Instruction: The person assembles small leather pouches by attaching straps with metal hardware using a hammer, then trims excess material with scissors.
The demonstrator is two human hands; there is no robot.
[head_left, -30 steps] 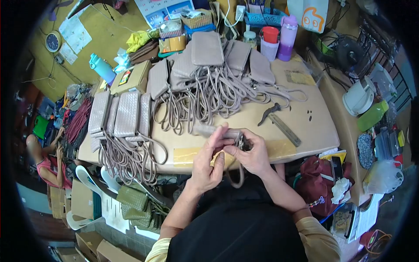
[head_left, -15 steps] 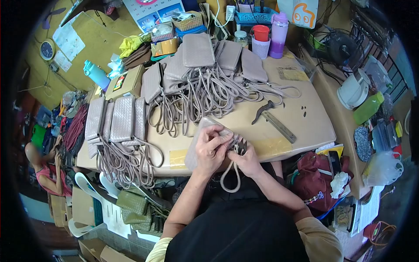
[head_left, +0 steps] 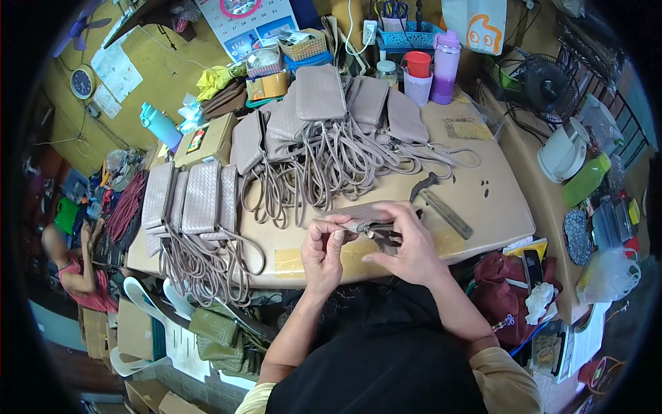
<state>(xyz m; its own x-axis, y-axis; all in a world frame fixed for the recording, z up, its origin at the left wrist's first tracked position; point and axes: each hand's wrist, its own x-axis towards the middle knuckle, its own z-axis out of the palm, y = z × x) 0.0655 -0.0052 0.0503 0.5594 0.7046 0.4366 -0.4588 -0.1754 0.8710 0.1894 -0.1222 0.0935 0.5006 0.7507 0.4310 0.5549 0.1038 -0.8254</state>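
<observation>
A taupe woven wristlet pouch (head_left: 360, 213) is held up over the table's front edge, its zipper end turned toward me. My left hand (head_left: 324, 257) pinches the pouch's near left corner between thumb and fingers. On the other side, my right hand (head_left: 412, 248) curves around the pouch's right end, thumb stretched apart from the fingers. Within its grasp sits a dark tool that looks like pliers (head_left: 390, 237), mostly hidden by the fingers. A small metallic bit shows at the zipper end between both hands. Behind my right hand lies a hammer (head_left: 445, 212).
Finished-looking pouches with looped straps (head_left: 321, 93) pile at the table's back, and more hang over the left edge (head_left: 201, 196). Yellow tape (head_left: 296, 263) marks the table front. A maroon bag (head_left: 500, 293) sits at right. Another person (head_left: 86, 276) is at far left.
The pouch has tilted flatter, with its zipper end toward me. My right hand has opened out and risen along its right end; the strap loop below has gone from sight. The view shifted slightly.
</observation>
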